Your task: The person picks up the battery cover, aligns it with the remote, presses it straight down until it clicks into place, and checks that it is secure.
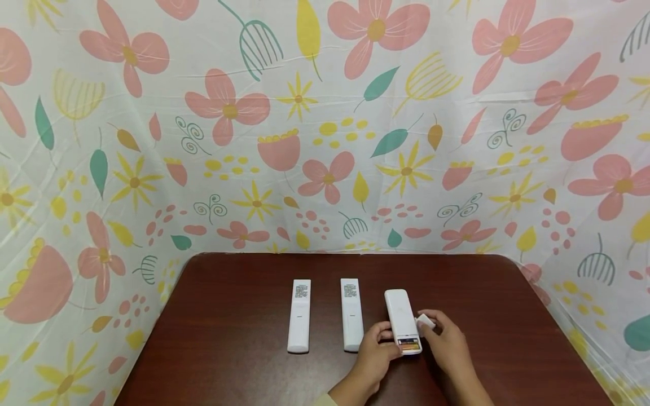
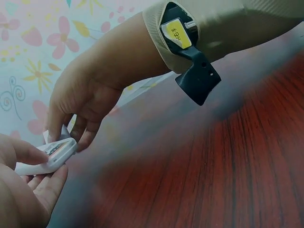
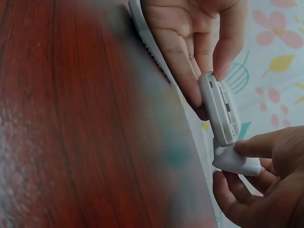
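Note:
A white remote control [image 1: 400, 312] lies back side up in my left hand [image 1: 374, 356], which grips its lower left edge between thumb and fingers. Its battery compartment is uncovered, and batteries [image 1: 408, 344] show inside. My right hand [image 1: 449, 342] pinches a small white battery cover [image 1: 424, 322] just right of the remote. In the right wrist view the cover [image 3: 236, 159] overlaps the remote's end, with the thumb on top and fingers beneath. The left wrist view shows the left thumb [image 2: 33, 154] at the rim of the open compartment.
Two more white remotes, one at the left [image 1: 299, 317] and one in the middle [image 1: 352, 316], lie face down with covers on. All are on a dark red-brown wooden table [image 1: 228, 338]. A floral cloth [image 1: 325, 141] hangs behind the table's back edge.

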`<state>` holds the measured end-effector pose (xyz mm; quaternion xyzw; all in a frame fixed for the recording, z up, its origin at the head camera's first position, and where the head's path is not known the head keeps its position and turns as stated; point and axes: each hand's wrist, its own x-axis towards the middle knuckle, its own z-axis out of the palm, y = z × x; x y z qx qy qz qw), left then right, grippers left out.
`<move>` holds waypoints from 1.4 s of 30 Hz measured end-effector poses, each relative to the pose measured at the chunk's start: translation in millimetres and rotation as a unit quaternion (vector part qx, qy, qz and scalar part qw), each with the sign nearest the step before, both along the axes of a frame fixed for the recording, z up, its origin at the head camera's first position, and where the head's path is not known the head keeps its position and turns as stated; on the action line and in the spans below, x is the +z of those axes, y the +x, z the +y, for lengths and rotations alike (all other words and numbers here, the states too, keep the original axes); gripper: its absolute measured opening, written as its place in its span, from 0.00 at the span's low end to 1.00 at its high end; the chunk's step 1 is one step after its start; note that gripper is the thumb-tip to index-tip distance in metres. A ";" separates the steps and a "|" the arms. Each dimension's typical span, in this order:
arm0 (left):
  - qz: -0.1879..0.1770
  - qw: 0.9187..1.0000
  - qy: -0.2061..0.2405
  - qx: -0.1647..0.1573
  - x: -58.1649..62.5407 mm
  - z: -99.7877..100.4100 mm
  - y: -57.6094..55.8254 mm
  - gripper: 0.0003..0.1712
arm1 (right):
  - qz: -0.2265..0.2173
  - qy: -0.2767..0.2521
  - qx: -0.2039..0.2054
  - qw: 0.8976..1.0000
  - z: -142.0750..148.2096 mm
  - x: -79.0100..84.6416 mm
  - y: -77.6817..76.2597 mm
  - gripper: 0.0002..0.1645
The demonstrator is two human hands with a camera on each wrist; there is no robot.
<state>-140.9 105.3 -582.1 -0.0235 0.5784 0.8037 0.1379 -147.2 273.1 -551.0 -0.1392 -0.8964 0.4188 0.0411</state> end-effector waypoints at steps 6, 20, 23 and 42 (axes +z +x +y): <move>-0.003 1.000 0.015 0.002 5.1 -8.0 0.4 0.35 | 0.008 -0.040 0.006 0.999 -6.4 -1.0 -0.7 0.18; -0.004 0.999 0.048 0.009 20.5 -25.2 -4.7 0.35 | 0.037 -0.061 0.025 0.997 -22.4 3.9 -0.2 0.20; -0.005 0.999 0.045 0.013 20.7 -29.0 -6.2 0.35 | 0.042 -0.075 0.028 0.996 -25.0 3.5 0.4 0.20; -0.019 0.998 0.055 -0.003 19.2 -51.4 -15.1 0.34 | 0.066 -0.120 0.054 0.989 -42.7 5.8 5.1 0.17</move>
